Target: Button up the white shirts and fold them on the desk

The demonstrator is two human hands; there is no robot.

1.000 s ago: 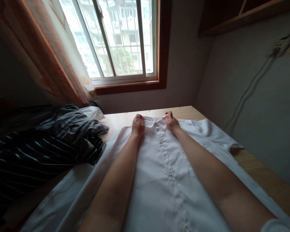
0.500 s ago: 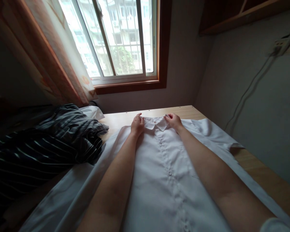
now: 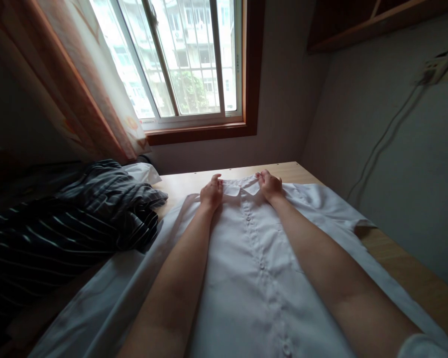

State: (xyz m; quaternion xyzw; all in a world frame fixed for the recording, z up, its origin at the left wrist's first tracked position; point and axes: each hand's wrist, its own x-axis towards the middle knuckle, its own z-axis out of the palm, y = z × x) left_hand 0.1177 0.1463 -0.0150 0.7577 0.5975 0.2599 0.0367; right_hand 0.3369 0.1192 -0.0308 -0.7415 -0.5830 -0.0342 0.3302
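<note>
A white button-up shirt lies front side up on a light wooden table, its collar at the far end and its buttons running down the middle. My left hand is closed on the collar's left end, fingertips pinching the cloth. At the collar's right end, my right hand pinches the fabric between thumb and fingers. The band between both hands is stretched and slightly raised. My forearms rest over the shirt front and cover parts of it.
Dark striped clothes are heaped on the left, with a white cloth behind them. A window and a curtain stand beyond the table. On the right wall a cable hangs from a socket. A shelf juts out above.
My right hand has shifted slightly up and turned at the collar. The right collar point now lies flatter and the collar band looks straighter. My left hand has barely moved.
</note>
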